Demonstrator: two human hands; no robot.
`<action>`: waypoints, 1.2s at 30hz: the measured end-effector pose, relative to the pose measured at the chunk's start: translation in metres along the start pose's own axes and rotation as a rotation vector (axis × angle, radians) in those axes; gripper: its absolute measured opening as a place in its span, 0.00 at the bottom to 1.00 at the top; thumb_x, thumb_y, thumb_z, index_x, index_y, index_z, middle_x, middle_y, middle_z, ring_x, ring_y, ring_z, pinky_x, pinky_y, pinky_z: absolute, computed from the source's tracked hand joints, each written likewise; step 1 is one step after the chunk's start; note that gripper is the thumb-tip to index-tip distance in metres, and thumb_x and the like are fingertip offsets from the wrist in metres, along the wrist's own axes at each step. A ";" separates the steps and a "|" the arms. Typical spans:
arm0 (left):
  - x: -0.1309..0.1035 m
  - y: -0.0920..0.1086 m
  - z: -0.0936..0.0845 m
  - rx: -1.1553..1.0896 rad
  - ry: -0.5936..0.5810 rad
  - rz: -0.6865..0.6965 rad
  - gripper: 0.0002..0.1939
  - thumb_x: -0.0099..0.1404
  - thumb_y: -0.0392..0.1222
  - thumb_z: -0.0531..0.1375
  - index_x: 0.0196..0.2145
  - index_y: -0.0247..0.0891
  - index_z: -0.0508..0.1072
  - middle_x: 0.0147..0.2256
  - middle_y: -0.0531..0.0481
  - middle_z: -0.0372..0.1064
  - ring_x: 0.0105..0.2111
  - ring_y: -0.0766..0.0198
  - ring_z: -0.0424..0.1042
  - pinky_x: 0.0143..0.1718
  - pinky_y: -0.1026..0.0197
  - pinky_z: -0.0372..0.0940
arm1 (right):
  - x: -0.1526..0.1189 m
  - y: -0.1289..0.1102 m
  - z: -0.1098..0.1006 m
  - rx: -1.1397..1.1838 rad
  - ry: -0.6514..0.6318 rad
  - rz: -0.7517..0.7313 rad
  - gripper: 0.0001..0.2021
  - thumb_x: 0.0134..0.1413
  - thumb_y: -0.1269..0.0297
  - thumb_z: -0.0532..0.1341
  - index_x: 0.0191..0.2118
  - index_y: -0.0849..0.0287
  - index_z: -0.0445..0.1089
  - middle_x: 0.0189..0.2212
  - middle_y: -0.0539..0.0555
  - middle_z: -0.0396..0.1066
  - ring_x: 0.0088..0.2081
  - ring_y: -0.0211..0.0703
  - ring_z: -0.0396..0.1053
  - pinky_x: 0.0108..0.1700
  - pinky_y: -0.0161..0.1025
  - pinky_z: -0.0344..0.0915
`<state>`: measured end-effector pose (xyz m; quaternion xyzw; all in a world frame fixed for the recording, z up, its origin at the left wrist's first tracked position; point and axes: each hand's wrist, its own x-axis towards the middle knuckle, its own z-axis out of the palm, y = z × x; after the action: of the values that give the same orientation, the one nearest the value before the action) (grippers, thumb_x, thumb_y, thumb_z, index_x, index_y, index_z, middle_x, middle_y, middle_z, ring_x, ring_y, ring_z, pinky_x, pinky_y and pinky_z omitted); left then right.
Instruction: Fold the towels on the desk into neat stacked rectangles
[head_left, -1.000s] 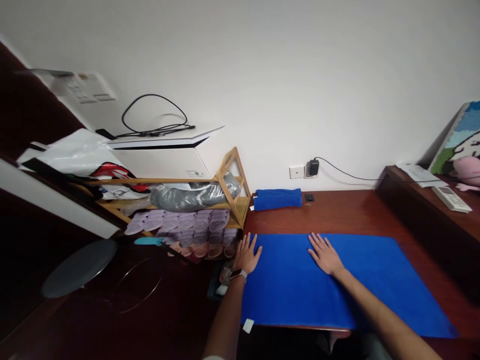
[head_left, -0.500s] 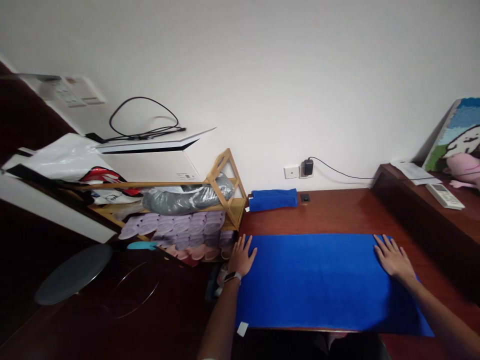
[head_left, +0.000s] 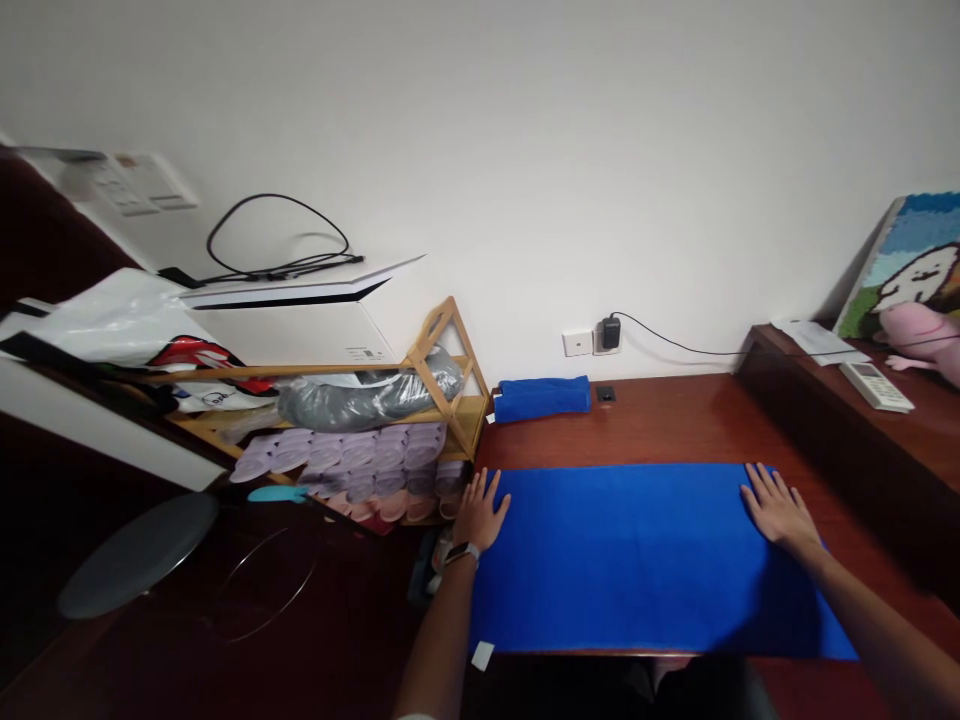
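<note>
A blue towel (head_left: 622, 560) lies spread flat on the reddish-brown desk (head_left: 660, 420), its near edge at the desk's front and a white tag (head_left: 483, 656) at its near left corner. My left hand (head_left: 482, 512) rests on the towel's far left corner, palm down with fingers apart. On the far right corner lies my right hand (head_left: 780, 508), flat too, fingers spread. Both hands touch the cloth without gripping it. Further back, against the wall, sits a folded blue towel (head_left: 541, 398).
Left of the desk, a wooden rack (head_left: 466, 430) bears a white box (head_left: 300, 330), a plastic-wrapped grey bundle (head_left: 367, 400) and several slippers (head_left: 360, 455). A round stool (head_left: 142, 555) stands nearby. On the raised right ledge lie a remote control (head_left: 876, 386) and a pink plush toy (head_left: 919, 330).
The view has shifted slightly, so everything appears a little further left. Both hands stay flat on the spread towel's far corners.
</note>
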<state>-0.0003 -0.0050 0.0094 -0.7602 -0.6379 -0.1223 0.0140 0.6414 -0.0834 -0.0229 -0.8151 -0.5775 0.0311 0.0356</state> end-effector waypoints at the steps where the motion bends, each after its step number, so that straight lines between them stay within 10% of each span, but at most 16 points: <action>1: 0.000 0.000 0.000 -0.001 -0.001 -0.001 0.32 0.76 0.58 0.49 0.72 0.43 0.58 0.74 0.42 0.49 0.73 0.48 0.50 0.71 0.42 0.51 | 0.001 0.000 0.001 -0.004 -0.003 -0.001 0.39 0.67 0.46 0.33 0.77 0.59 0.41 0.76 0.55 0.43 0.76 0.56 0.39 0.73 0.59 0.44; 12: -0.003 0.003 -0.001 -0.049 -0.033 -0.018 0.33 0.76 0.58 0.48 0.73 0.45 0.55 0.74 0.45 0.47 0.73 0.48 0.47 0.72 0.42 0.49 | 0.020 -0.011 -0.020 -0.074 -0.096 0.052 0.36 0.67 0.52 0.38 0.74 0.64 0.52 0.74 0.62 0.49 0.74 0.58 0.46 0.72 0.62 0.45; 17: -0.005 0.004 -0.002 -0.043 -0.019 -0.026 0.33 0.76 0.58 0.48 0.73 0.46 0.55 0.74 0.45 0.46 0.73 0.50 0.48 0.72 0.44 0.48 | -0.003 -0.145 -0.026 0.004 0.068 -0.174 0.34 0.69 0.56 0.39 0.73 0.71 0.52 0.74 0.65 0.50 0.75 0.56 0.45 0.73 0.56 0.43; 21: -0.005 0.003 -0.001 -0.039 -0.009 -0.021 0.32 0.76 0.58 0.48 0.73 0.46 0.55 0.74 0.45 0.46 0.73 0.50 0.48 0.72 0.44 0.49 | -0.052 -0.279 -0.020 0.162 -0.084 -0.502 0.36 0.71 0.49 0.40 0.75 0.66 0.49 0.74 0.61 0.49 0.75 0.53 0.44 0.75 0.55 0.40; 24: -0.004 0.001 0.001 -0.035 -0.008 -0.015 0.33 0.77 0.58 0.47 0.73 0.46 0.55 0.74 0.44 0.46 0.73 0.49 0.48 0.72 0.42 0.49 | -0.073 -0.326 -0.018 0.210 -0.128 -0.601 0.37 0.71 0.45 0.37 0.76 0.63 0.47 0.75 0.58 0.45 0.76 0.48 0.40 0.75 0.53 0.38; 28: -0.003 -0.001 0.003 -0.027 -0.014 -0.006 0.33 0.77 0.58 0.48 0.73 0.44 0.55 0.74 0.42 0.46 0.73 0.48 0.49 0.71 0.41 0.49 | -0.062 -0.280 -0.014 0.166 -0.101 -0.512 0.38 0.71 0.42 0.36 0.76 0.61 0.45 0.75 0.56 0.45 0.76 0.48 0.40 0.75 0.53 0.37; 36: -0.002 -0.003 0.004 -0.031 0.012 0.014 0.32 0.77 0.58 0.48 0.72 0.43 0.57 0.74 0.40 0.48 0.73 0.47 0.50 0.71 0.41 0.51 | 0.004 -0.021 -0.002 0.001 -0.047 -0.066 0.38 0.68 0.44 0.37 0.76 0.57 0.44 0.76 0.57 0.42 0.76 0.55 0.39 0.73 0.60 0.43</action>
<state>-0.0022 -0.0054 0.0044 -0.7639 -0.6307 -0.1365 0.0070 0.6230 -0.0722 -0.0192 -0.7947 -0.6045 0.0496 0.0234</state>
